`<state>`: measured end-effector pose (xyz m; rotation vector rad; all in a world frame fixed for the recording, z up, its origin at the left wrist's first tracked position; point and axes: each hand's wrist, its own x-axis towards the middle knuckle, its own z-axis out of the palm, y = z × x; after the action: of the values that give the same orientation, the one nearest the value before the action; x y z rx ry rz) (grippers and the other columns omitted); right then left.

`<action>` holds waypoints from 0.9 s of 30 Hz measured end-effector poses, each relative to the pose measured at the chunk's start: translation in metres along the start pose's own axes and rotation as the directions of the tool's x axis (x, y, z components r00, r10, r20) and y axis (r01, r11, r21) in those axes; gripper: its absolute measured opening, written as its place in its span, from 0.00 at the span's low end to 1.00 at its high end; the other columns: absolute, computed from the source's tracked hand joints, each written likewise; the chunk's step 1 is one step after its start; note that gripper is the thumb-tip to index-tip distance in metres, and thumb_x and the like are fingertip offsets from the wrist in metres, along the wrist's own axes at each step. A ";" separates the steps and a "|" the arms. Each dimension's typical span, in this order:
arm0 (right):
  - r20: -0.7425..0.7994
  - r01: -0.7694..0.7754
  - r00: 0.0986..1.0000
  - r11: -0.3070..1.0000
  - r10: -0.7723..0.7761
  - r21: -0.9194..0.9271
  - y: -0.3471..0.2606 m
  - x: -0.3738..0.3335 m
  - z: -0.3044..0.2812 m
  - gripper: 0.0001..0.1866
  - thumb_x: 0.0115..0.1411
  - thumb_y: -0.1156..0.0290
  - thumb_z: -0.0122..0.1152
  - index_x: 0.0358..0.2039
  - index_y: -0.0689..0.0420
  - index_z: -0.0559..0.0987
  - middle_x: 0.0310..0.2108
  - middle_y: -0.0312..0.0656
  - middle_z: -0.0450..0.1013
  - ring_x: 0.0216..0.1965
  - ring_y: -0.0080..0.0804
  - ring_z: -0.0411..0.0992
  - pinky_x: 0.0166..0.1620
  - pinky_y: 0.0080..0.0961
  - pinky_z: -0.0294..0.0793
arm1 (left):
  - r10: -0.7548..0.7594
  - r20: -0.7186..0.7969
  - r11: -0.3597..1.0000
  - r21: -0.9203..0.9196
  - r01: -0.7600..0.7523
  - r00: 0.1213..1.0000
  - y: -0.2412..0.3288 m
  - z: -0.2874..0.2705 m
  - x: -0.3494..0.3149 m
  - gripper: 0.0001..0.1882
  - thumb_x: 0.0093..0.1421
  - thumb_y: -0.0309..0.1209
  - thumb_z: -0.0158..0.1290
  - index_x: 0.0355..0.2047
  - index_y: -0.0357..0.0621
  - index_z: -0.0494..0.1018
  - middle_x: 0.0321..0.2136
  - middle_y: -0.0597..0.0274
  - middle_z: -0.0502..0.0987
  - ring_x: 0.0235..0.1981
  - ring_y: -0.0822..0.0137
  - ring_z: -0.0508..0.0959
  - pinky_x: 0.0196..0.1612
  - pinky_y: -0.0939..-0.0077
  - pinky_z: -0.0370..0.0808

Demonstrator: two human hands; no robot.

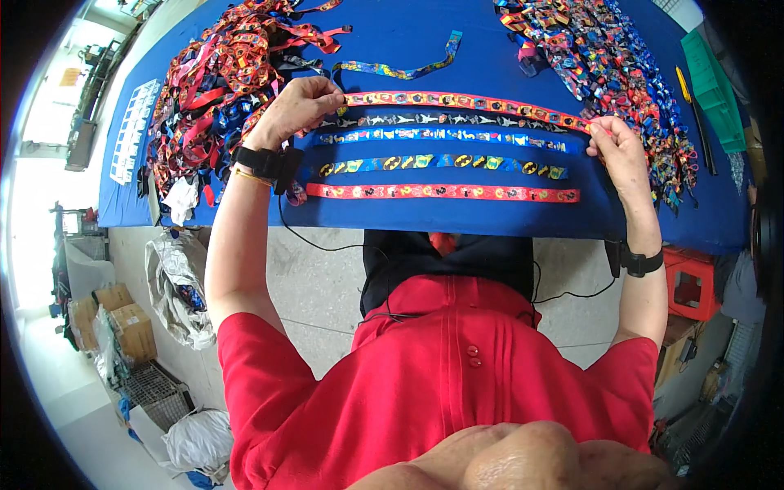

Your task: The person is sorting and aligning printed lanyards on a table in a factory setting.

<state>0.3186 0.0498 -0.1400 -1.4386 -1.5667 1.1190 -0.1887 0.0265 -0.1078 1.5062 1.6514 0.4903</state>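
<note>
A red and yellow printed lanyard strap (457, 101) is stretched straight across the blue table between my two hands. My left hand (298, 110) pinches its left end, and my right hand (618, 151) grips the right end between thumb and fingers. Just below it, partly overlapped, lies a black strap with white figures (445, 121). Nearer to me, roughly parallel, are a blue printed strap (445, 135), a blue and yellow strap with dark oval emblems (445, 164) and a red patterned strap (445, 193). Beyond my hands lies a bent blue and yellow strap (400, 71).
A heap of mostly red straps (216, 102) lies beside my left hand; a multicoloured heap (608, 77) spreads past my right. A white gridded sheet (135, 131) is at the left, a green tray (712, 90) at the far right. Thin black cables (318, 243) hang from my wrist bands.
</note>
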 end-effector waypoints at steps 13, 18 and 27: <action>-0.090 -0.113 0.989 0.994 0.113 0.010 0.027 0.016 -0.024 0.10 0.69 0.63 0.59 0.41 0.56 0.78 0.25 0.29 0.73 0.23 0.14 0.71 0.26 0.12 0.70 | -0.008 -0.057 0.996 -0.092 0.003 0.998 -0.020 -0.005 0.009 0.09 0.67 0.32 0.53 0.41 0.39 0.78 0.24 0.70 0.75 0.25 0.79 0.75 0.30 0.83 0.73; -0.114 -0.112 0.987 0.994 0.110 -0.008 0.026 0.015 -0.031 0.10 0.69 0.64 0.58 0.40 0.58 0.78 0.25 0.31 0.73 0.25 0.15 0.71 0.28 0.14 0.72 | 0.076 -0.038 0.987 -0.140 -0.081 0.996 -0.020 -0.003 0.015 0.09 0.69 0.33 0.52 0.40 0.41 0.77 0.26 0.70 0.76 0.23 0.79 0.76 0.27 0.83 0.74; -0.121 -0.099 0.988 0.994 0.094 -0.037 0.035 0.019 -0.035 0.10 0.68 0.65 0.60 0.38 0.59 0.79 0.26 0.30 0.73 0.25 0.14 0.71 0.30 0.13 0.73 | 0.090 -0.048 0.996 0.023 -0.089 0.995 -0.032 -0.002 0.013 0.11 0.71 0.39 0.51 0.39 0.46 0.76 0.29 0.69 0.79 0.20 0.81 0.74 0.20 0.86 0.68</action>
<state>0.3612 0.0734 -0.1609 -1.5946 -1.4589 1.0398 -0.2095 0.0325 -0.1349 1.6007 1.6361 0.5635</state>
